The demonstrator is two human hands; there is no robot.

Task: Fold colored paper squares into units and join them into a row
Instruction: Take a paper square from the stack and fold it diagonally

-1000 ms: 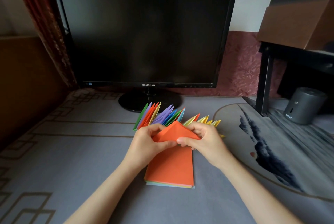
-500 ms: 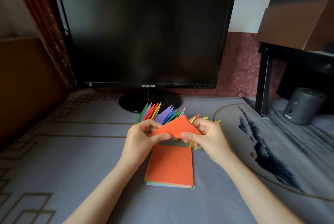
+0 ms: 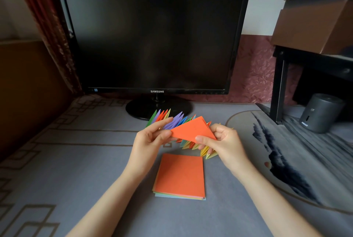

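An orange paper sheet folded into a triangle [image 3: 193, 129] is held up in the air over the far middle of the grey patterned tablecloth [image 3: 76, 170], just in front of the black monitor's round stand [image 3: 158, 107]. The left hand [image 3: 150, 137] pinches the triangle's left tip between thumb and fingers. The right hand [image 3: 223, 141] grips the lower right corner, thumb on the near face and fingers curled behind. Holding it by two opposite corners keeps the paper taut and flat, which probably serves to check or sharpen the crease before the next fold.

Behind and below the triangle, the row of joined folded units in green, purple, orange, blue and yellow [image 3: 172, 120] lies on the cloth with its points fanned upward. It sits close enough for a finished unit to be slotted on without reaching. Nearer the person, towards the front edge, a neat stack of flat paper squares with an orange one on top [image 3: 179, 175] waits squarely between the forearms as the supply.

The fold in hand looks early, so this unit is not yet ready to join. Thin paper will slip or crease wrongly if either pinch loosens
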